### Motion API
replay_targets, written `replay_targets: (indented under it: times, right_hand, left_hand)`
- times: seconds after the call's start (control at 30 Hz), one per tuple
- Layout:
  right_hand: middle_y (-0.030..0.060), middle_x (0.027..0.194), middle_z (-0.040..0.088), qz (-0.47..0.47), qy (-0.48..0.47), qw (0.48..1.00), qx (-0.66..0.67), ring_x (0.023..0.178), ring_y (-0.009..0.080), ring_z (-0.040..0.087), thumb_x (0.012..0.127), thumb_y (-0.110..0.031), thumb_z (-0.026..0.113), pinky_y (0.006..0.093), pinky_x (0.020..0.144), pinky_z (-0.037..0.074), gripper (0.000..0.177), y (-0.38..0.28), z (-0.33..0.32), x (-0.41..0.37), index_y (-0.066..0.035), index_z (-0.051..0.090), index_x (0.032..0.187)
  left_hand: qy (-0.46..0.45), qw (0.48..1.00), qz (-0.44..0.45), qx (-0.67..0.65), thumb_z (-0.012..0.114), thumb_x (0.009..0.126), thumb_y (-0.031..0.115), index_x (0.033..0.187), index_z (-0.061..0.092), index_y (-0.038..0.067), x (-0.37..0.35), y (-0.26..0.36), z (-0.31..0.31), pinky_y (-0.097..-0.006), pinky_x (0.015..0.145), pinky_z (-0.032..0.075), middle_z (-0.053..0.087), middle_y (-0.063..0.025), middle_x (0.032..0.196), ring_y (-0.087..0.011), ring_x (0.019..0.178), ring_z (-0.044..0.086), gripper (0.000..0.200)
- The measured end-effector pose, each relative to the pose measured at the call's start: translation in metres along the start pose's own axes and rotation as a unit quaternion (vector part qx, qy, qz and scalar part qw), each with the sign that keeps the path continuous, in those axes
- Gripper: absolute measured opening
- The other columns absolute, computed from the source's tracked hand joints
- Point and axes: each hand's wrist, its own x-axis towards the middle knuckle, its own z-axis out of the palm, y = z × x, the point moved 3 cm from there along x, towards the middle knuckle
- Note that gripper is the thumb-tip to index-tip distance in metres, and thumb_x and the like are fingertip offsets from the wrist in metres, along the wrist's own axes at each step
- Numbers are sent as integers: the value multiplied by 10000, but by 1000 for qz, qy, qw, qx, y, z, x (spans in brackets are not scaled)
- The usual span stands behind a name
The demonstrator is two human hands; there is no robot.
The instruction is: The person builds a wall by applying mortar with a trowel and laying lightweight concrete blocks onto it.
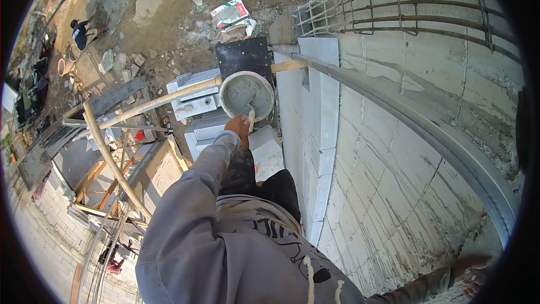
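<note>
My left hand (240, 128) is closed round the pale handle of a trowel (251, 114). The trowel's metal end dips into wet grey mortar (243, 91) inside a round bucket (223, 103). At the lower right, partly in shadow, my right hand (471, 277) lies against the rough edge of the block wall (388, 191). Its fingers look spread, and I see nothing held in it.
Pale blocks (197, 107) stand beside the bucket, near a dark board (243, 56). A long metal profile (405, 112) crosses the wall below a rebar cage (394, 17). Wooden poles (112, 157) stand left. Farther off, a person (81, 34) crouches; cement bags (232, 17) lie on dirt.
</note>
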Motion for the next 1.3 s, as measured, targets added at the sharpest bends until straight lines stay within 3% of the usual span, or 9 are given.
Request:
replay_targets:
  times: [0.27,0.5,0.57,0.67,0.73,0.83,1.1,1.3]
  right_hand:
    - [421,1381,277,4,-23,1000,18,1251,572,329,960,-462,364,627,1004,300,756,-5,-4,3,167,265,1369]
    - [439,1380,249,-6,-24,998,52,1252,605,289,964,-469,330,652,999,281,765,-8,-12,4,171,239,1374]
    - [445,1378,244,-6,-32,997,66,1250,614,282,964,-471,323,653,1000,279,768,-6,-11,3,174,237,1372]
    - [429,1394,239,-1,-25,997,67,1267,591,283,947,-505,374,646,1009,275,810,-4,-7,2,165,231,1380]
    - [306,1460,264,66,-25,993,92,1361,446,236,949,-486,463,602,1063,213,714,-4,-7,1,6,299,1438]
    - [311,1435,306,49,13,993,107,1337,454,272,964,-465,445,595,1052,239,679,-9,-12,1,20,321,1423]
    - [313,1429,313,36,24,994,100,1322,459,289,966,-461,441,589,1046,250,675,-1,0,-2,25,323,1420]
    - [315,1423,318,7,50,992,112,1310,463,303,969,-457,438,585,1042,260,670,5,13,-3,29,325,1417]
  left_hand:
    - [-31,998,50,-23,541,834,356,1063,660,70,-12,30,28,-427,875,466,647,-228,1023,-385,991,613,386]
    - [-36,999,-16,26,517,826,356,1075,668,94,-20,2,4,-444,911,455,639,-235,1062,-396,1031,593,392]
    - [-68,994,-53,70,536,823,348,1086,657,60,-26,-3,-9,-434,909,461,633,-228,1094,-390,1043,591,408]
    - [-48,996,-22,70,522,840,328,1122,648,55,-21,-11,-11,-423,941,446,619,-222,1140,-384,1075,578,412]
    - [-45,997,9,54,519,858,340,1109,653,64,-21,-9,-13,-413,934,438,637,-217,1097,-380,1064,583,397]
    - [-38,999,-17,34,530,856,334,1102,656,54,-29,9,-24,-402,927,442,645,-203,1091,-368,1060,591,394]
    - [-21,996,49,66,507,872,344,1111,650,51,-8,11,-20,-390,930,442,644,-180,1110,-351,1061,593,404]
    - [-39,997,-4,60,528,852,333,1099,652,66,3,-5,1,-405,910,456,644,-202,1097,-357,1057,598,384]
